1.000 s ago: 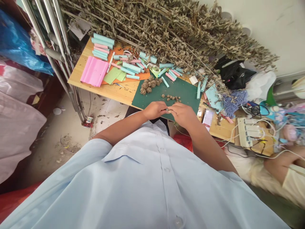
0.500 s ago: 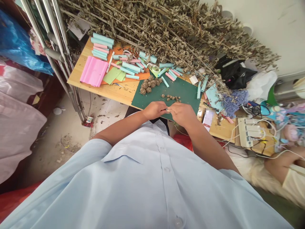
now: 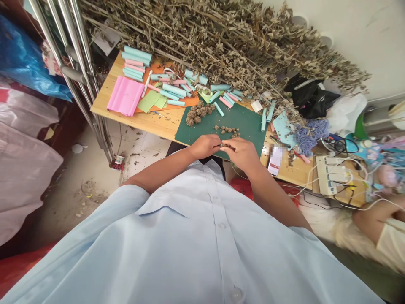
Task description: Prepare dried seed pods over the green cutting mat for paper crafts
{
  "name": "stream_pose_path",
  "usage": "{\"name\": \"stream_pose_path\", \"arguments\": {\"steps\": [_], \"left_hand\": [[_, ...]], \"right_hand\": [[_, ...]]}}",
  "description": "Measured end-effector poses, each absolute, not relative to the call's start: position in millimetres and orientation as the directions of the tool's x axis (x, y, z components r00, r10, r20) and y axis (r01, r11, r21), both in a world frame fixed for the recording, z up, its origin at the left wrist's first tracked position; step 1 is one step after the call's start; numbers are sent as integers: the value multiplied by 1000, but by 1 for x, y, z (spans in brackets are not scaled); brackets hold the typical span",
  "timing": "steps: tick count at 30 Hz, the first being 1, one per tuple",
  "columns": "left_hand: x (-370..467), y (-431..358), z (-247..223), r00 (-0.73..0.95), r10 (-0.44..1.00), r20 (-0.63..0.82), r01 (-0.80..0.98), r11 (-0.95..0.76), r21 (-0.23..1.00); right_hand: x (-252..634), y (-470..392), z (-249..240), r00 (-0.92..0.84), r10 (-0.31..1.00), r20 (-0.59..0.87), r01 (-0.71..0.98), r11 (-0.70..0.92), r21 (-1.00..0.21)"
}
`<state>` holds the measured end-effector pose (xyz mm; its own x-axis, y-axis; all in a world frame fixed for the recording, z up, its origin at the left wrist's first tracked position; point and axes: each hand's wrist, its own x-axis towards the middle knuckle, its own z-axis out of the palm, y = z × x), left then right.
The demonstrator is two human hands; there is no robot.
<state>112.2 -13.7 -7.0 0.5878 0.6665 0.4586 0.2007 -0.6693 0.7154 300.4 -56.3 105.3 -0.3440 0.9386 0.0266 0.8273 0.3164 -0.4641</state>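
My left hand (image 3: 206, 146) and my right hand (image 3: 238, 151) meet over the near edge of the green mat (image 3: 247, 118). Both are closed in a pinch, fingertips together on something small and mostly hidden that I cannot make out. Just beyond them lies a short row of small brown clumps (image 3: 230, 130) of dried plant matter. Farther back on the mat sits a pile of larger brown balls (image 3: 196, 113). A rolled blue paper tube (image 3: 218, 109) rests beside that pile.
Dried leafy stalks (image 3: 202, 38) cover the table's back. Rolled paper tubes (image 3: 174, 89) and a pink sheet (image 3: 125, 95) lie left. A phone (image 3: 276, 160), purple cord (image 3: 311, 136) and power strip (image 3: 327, 175) lie right. Metal crutches (image 3: 77, 55) stand left; another person's arm (image 3: 376, 213) shows right.
The fingers of my right hand have shifted slightly at the pinch, with the thumb showing more now. My left hand stays almost in place. The clumps and balls have not moved.
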Motion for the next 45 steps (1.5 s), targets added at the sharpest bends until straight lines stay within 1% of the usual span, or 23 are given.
{"name": "stream_pose_path", "arguments": {"steps": [5, 9, 14, 22, 26, 29, 34, 36, 41, 45], "left_hand": [[112, -14, -9, 590, 674, 446, 213, -662, 718], [113, -14, -10, 588, 676, 445, 209, -658, 723], [113, -14, -7, 583, 680, 445, 175, -640, 748], [112, -14, -3, 598, 683, 419, 188, -628, 755], [112, -14, -4, 607, 680, 412, 203, -633, 747], [112, -14, -5, 600, 684, 414, 205, -632, 747], [111, -14, -4, 594, 679, 432, 180, -636, 750], [111, -14, -4, 596, 671, 440, 166, -640, 750], [111, -14, -5, 590, 680, 436, 183, -638, 748], [112, -13, -7, 594, 682, 427, 206, -641, 739]], "right_hand": [[302, -56, 109, -364, 931, 13, 833, 331, -443], [306, -53, 115, -438, 898, 24, 816, 409, -408], [307, -47, 121, -516, 856, -39, 806, 470, -360], [298, -41, 124, -542, 829, -140, 835, 512, -204], [295, -40, 123, -530, 831, -167, 847, 507, -161], [295, -40, 122, -514, 842, -166, 855, 486, -183], [301, -41, 125, -514, 846, -139, 830, 451, -327], [303, -41, 127, -519, 845, -130, 820, 448, -357], [300, -42, 127, -505, 860, -77, 823, 452, -344], [296, -43, 125, -463, 882, -82, 855, 420, -305]]}}
